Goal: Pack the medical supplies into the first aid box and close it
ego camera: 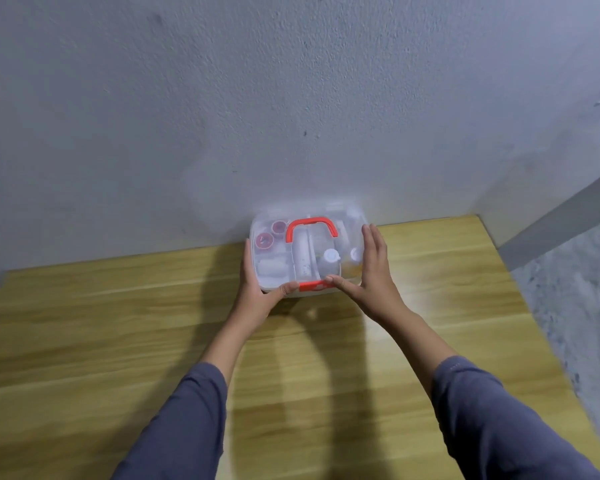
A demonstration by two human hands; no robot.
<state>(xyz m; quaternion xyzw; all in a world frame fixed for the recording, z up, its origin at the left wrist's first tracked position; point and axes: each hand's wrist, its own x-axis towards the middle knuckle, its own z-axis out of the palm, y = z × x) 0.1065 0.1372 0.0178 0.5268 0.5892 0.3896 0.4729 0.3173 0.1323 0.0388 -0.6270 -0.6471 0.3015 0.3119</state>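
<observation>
The clear plastic first aid box [326, 237] sits at the far edge of the wooden table, against the wall, with its lid down. A red handle [311, 227] lies flat on the lid and a red latch [314, 285] shows at the front edge. Through the lid I see red tape rolls [264, 240], white gauze rolls [273, 268] and white bottles [330, 258]. My left hand [258, 282] clasps the box's left side, thumb on the front edge. My right hand [369, 268] presses the right side, thumb next to the latch.
The wooden table [153, 323] stretches toward me, its right edge dropping to a speckled grey floor [568, 289]. A grey plaster wall [291, 98] stands directly behind the box. Blue-grey sleeves cover both forearms.
</observation>
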